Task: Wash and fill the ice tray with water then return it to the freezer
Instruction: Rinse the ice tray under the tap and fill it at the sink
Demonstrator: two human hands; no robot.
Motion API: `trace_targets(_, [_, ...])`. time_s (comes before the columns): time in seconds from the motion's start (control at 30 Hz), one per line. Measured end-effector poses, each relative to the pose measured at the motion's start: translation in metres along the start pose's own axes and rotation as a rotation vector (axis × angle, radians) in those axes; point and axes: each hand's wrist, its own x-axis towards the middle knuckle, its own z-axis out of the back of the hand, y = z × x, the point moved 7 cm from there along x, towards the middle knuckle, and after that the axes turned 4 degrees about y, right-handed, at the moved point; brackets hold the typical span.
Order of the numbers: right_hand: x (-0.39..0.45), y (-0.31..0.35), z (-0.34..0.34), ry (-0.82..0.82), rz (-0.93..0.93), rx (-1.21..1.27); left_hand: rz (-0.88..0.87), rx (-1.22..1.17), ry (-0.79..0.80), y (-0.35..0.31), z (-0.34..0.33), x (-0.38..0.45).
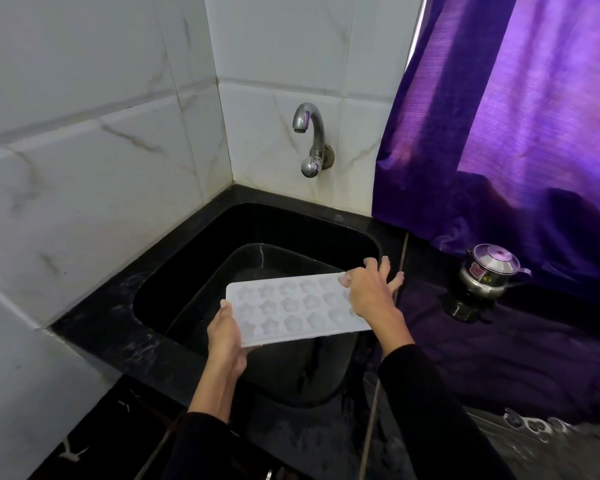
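Ice tray: a white ice tray (293, 308) with star- and flower-shaped moulds in 3 rows is held level above the black sink (201, 244), moulds facing up; whether they hold water cannot be told.
Left hand: the left hand (226, 336) grips the tray's near left corner, thumb on the top edge and fingers curled underneath.
Right hand: the right hand (371, 291) lies over the tray's right end, fingers spread and bent over its far edge, holding it.
Sleeves: both arms wear black sleeves.
Sink: it is set into a black counter (111, 327) in the corner of white tiled walls; a dark tub (257, 256) sits inside it, under the tray.
Tap: a metal tap (310, 140) is fixed to the wall behind the sink, its spout curving down; no water shows from it.
Right side: a purple curtain (520, 109) hangs down to the counter, and a small steel pot (490, 271) with a lid stands beside it, well apart from the tray.
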Motion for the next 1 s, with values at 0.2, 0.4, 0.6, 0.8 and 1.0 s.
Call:
trace_targets(0.2, [-0.004,0.021,0.005,-0.049,0.125,0.018,0.001,-0.005,-0.002,-0.001,0.003,0.001])
trace_targets(0.4, [-0.012,0.032,-0.003,0.036,0.126,-0.065,0.002,-0.008,-0.003,-0.002,0.001,0.0])
trace_targets(0.6, [-0.014,0.033,0.001,0.045,0.13,-0.095,-0.013,-0.027,0.013,-0.004,-0.001,-0.004])
trace_targets(0.8, [-0.018,0.031,0.001,0.033,0.121,-0.058,-0.019,-0.04,0.02,-0.006,-0.001,-0.004])
trace_targets(1.0, [-0.017,0.036,0.001,0.04,0.12,-0.085,-0.021,-0.053,0.029,-0.007,-0.004,-0.006])
